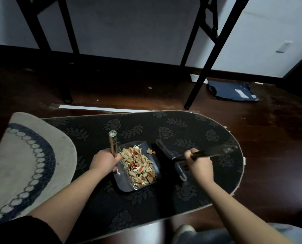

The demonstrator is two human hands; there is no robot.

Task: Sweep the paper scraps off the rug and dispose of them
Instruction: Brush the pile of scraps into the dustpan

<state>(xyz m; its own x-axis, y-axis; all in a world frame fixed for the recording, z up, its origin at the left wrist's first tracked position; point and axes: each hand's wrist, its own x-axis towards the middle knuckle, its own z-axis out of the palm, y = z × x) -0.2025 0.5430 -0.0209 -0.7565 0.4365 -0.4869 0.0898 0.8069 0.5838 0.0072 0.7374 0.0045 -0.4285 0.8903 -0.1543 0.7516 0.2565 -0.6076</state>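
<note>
A dark oval rug (190,131) with a leaf pattern lies on the floor. On it sits a grey dustpan (124,182) heaped with beige and red paper scraps (138,164). My left hand (103,160) grips the dustpan's metal handle (113,140), which stands upright. My right hand (198,163) grips the dark handle of a brush (164,152); its black head lies against the dustpan's open right side. A couple of scraps (151,151) rest at the pan's far lip.
A beige rug (23,155) with a blue ring overlaps the dark rug on the left. Black table legs (197,80) stand behind, before a white wall. A dark blue parcel bag (233,92) lies on the wooden floor at right. My shoe (183,229) is near the bottom edge.
</note>
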